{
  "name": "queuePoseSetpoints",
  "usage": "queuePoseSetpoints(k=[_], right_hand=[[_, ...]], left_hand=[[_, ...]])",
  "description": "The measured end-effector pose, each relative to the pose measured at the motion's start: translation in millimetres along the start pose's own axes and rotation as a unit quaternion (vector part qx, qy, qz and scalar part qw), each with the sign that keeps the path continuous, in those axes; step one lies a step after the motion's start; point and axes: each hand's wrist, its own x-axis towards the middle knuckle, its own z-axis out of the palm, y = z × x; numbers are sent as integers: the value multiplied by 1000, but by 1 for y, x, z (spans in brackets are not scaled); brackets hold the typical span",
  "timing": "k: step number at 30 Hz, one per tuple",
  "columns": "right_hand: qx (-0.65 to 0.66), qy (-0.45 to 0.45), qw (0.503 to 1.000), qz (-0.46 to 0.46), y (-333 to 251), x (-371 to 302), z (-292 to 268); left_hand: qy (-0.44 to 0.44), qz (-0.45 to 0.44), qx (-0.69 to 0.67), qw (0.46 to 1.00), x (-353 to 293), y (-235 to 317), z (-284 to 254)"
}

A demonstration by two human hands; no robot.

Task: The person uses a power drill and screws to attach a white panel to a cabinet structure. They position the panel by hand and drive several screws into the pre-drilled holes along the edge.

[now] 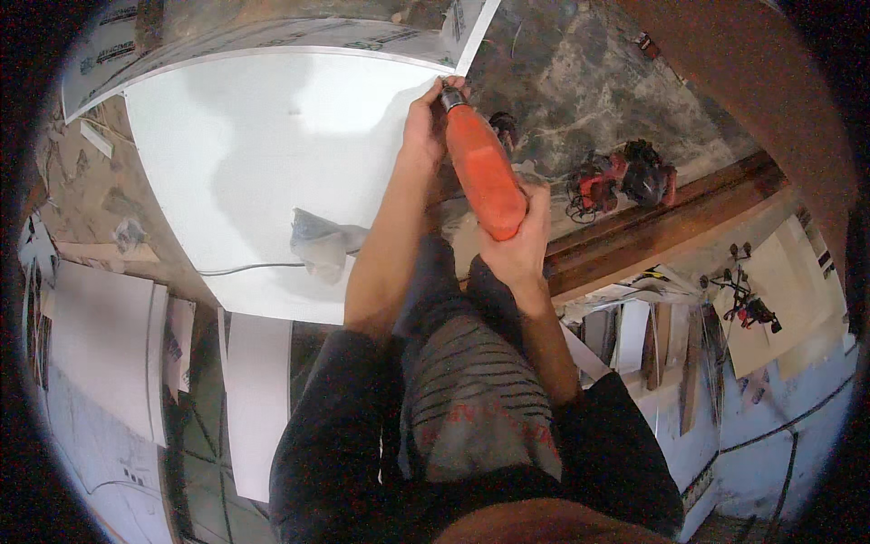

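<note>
My right hand (518, 240) is wrapped round the rear end of an orange power drill (485, 163) with a metal chuck (452, 97). The drill points away from me, its tip at the corner of a large white panel (272, 172). Close to the chuck, my left hand (428, 122) has its fingers bent together at that corner. What they pinch is too small to make out. Beyond the panel's far edge stands a second sheet (272, 47) with printed film and a white rim. The drill's front tip is partly hidden by my left fingers.
A crumpled plastic bag (317, 243) lies on the white panel, with a thin cable beside it. Red and black power tools (625, 177) sit on the floor to the right, near a long brown beam (671, 222). White boards (104, 335) lean at the left.
</note>
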Motion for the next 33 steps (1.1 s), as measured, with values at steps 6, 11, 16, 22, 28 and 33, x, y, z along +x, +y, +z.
queuePoseSetpoints(k=[6, 11, 16, 22, 28, 33], right_hand=[[-2, 6, 1000, -7, 1, 3, -4], [-2, 3, 1000, 2, -1, 6, -4], [1, 2, 1000, -1, -7, 8, 0], [5, 11, 1000, -10, -9, 11, 1], [-9, 14, 1000, -16, -7, 17, 4], [-85, -4, 996, -26, -20, 18, 3]], left_hand=[[-34, -3, -29, 999, -26, -1, 23], [-78, -72, -157, 982, -58, -18, 42], [-83, -55, -185, 978, -56, -21, 40], [-97, -66, -169, 979, -56, -19, 39], [-79, -46, -159, 983, -52, -18, 40], [-74, -67, -167, 981, -50, -17, 31]])
